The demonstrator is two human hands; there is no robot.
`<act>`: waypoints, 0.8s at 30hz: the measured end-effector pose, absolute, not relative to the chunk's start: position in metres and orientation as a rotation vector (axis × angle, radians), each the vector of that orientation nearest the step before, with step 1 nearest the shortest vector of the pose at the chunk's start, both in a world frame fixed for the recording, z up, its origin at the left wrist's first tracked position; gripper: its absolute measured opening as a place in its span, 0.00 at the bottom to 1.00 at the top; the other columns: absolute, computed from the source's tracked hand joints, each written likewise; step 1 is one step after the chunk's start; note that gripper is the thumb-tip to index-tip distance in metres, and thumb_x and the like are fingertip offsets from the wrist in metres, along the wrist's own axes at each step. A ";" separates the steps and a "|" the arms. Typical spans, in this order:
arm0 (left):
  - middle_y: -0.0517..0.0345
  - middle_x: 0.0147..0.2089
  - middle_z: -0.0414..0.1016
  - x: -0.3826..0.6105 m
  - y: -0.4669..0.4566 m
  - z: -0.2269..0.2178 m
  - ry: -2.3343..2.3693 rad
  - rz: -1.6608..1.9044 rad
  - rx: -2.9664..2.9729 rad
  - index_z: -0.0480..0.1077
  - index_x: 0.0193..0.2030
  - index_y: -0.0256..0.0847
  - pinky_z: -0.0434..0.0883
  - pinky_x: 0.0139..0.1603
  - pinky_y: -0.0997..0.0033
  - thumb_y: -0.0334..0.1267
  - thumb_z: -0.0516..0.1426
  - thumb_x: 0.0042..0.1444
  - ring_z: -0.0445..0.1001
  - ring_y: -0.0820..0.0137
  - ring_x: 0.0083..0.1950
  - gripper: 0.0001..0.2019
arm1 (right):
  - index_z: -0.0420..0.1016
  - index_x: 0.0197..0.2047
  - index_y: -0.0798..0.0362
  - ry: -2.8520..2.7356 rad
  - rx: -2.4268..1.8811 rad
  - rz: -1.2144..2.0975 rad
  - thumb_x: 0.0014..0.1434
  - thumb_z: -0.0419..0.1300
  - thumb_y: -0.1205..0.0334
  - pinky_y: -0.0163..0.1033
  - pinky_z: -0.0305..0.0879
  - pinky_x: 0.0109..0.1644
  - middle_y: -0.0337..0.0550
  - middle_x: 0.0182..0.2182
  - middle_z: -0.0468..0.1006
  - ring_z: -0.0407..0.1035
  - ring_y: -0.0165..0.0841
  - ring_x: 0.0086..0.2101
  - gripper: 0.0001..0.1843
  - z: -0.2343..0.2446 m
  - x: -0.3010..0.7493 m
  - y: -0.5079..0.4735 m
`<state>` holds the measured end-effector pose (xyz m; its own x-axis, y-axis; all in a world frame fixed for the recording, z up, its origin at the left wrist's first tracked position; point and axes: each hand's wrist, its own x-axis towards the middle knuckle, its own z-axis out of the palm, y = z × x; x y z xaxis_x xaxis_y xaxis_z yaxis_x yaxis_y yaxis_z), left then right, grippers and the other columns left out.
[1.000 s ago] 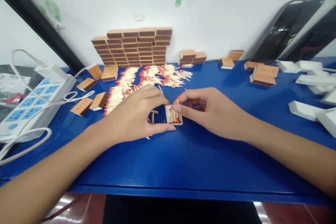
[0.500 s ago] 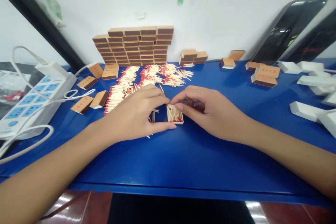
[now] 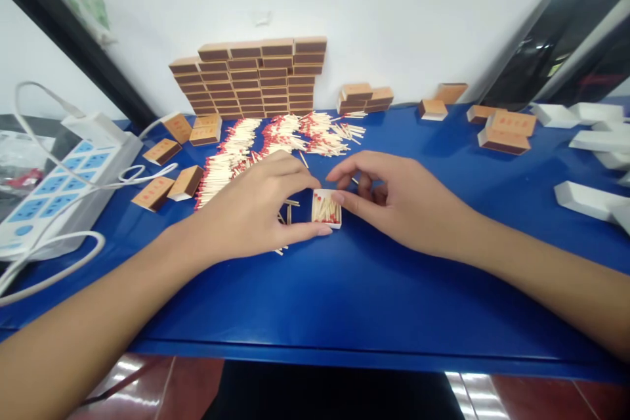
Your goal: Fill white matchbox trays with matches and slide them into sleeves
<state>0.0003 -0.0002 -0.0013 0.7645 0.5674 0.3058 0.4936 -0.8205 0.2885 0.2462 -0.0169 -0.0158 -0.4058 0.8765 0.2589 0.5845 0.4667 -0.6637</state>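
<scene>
On the blue table point(image 3: 315, 302), between the two hands, lies the white inner matchbox tray point(image 3: 335, 226), with a layer of red-tipped matches point(image 3: 325, 209) inside it. Some heads show at its far end and some at its near end, and several sticks lie slanted. For handling these matches well, I judge that the tray should be steadied only lightly, because its thin walls could bend. Each stick is better laid along the length of the tray, nudged by a fingertip and not pressed, so that no end rises above the rim.

The left hand point(image 3: 263, 203) is at the left of the tray, with forefinger and thumb spread wide: the forefinger near the far left corner, the thumb at the near edge. Whether they press on the tray, I cannot tell. The right hand point(image 3: 406, 203) is at the right, its thumb over the far right corner and its forefinger slightly raised beyond the far edge. The gap between these two is narrow, and no match is visible in it.

Left of the tray, partly under the left hand, are a few scattered matchsticks point(image 3: 289, 213); beyond the tray stands a stack of matchboxes point(image 3: 246, 82).
</scene>
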 end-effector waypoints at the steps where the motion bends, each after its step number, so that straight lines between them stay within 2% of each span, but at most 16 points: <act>1: 0.50 0.46 0.80 0.000 0.000 -0.001 0.844 0.565 2.762 0.81 0.52 0.41 0.72 0.51 0.58 0.57 0.66 0.65 0.76 0.59 0.49 0.21 | 0.83 0.46 0.49 -2.130 -1.208 0.646 0.67 0.66 0.55 0.42 0.63 0.34 0.40 0.36 0.80 0.67 0.31 0.28 0.09 -0.016 0.246 -0.017; 4: 0.50 0.47 0.80 -0.001 0.000 -0.002 0.834 0.569 2.749 0.80 0.52 0.41 0.72 0.52 0.58 0.57 0.66 0.65 0.76 0.59 0.49 0.21 | 0.84 0.43 0.47 -2.164 -1.169 0.672 0.68 0.65 0.56 0.42 0.66 0.36 0.42 0.38 0.80 0.70 0.32 0.30 0.07 -0.014 0.246 -0.017; 8: 0.51 0.47 0.80 -0.001 0.000 -0.002 0.829 0.588 2.742 0.80 0.51 0.40 0.72 0.53 0.58 0.59 0.66 0.65 0.76 0.59 0.50 0.23 | 0.85 0.45 0.47 -2.193 -1.115 0.714 0.69 0.64 0.58 0.41 0.67 0.36 0.43 0.45 0.81 0.71 0.31 0.31 0.07 -0.012 0.245 -0.021; 11: 0.51 0.47 0.80 -0.001 0.000 -0.002 0.840 0.558 2.741 0.79 0.50 0.39 0.71 0.53 0.58 0.59 0.66 0.65 0.76 0.59 0.50 0.23 | 0.84 0.48 0.46 -2.230 -1.071 0.684 0.69 0.63 0.60 0.41 0.67 0.36 0.42 0.44 0.81 0.71 0.31 0.31 0.08 -0.013 0.245 -0.023; 16: 0.51 0.45 0.80 0.000 -0.001 -0.002 0.822 0.579 2.790 0.80 0.48 0.38 0.71 0.51 0.60 0.58 0.67 0.64 0.76 0.60 0.48 0.23 | 0.83 0.46 0.48 -2.295 -0.946 0.507 0.69 0.63 0.62 0.41 0.67 0.35 0.43 0.44 0.81 0.71 0.31 0.30 0.07 -0.019 0.249 -0.020; 21: 0.51 0.44 0.79 -0.001 0.000 -0.002 0.837 0.549 2.797 0.80 0.50 0.39 0.71 0.50 0.60 0.57 0.66 0.65 0.76 0.60 0.47 0.21 | 0.82 0.47 0.48 -2.310 -0.915 0.416 0.70 0.62 0.65 0.40 0.67 0.36 0.41 0.40 0.80 0.71 0.31 0.30 0.07 -0.019 0.250 -0.016; 24: 0.50 0.46 0.80 -0.003 0.001 -0.003 0.851 0.536 2.801 0.80 0.54 0.39 0.72 0.50 0.59 0.58 0.65 0.66 0.77 0.59 0.48 0.24 | 0.82 0.49 0.50 -2.289 -0.912 0.386 0.70 0.61 0.66 0.40 0.68 0.36 0.44 0.42 0.79 0.72 0.32 0.32 0.09 -0.018 0.251 -0.014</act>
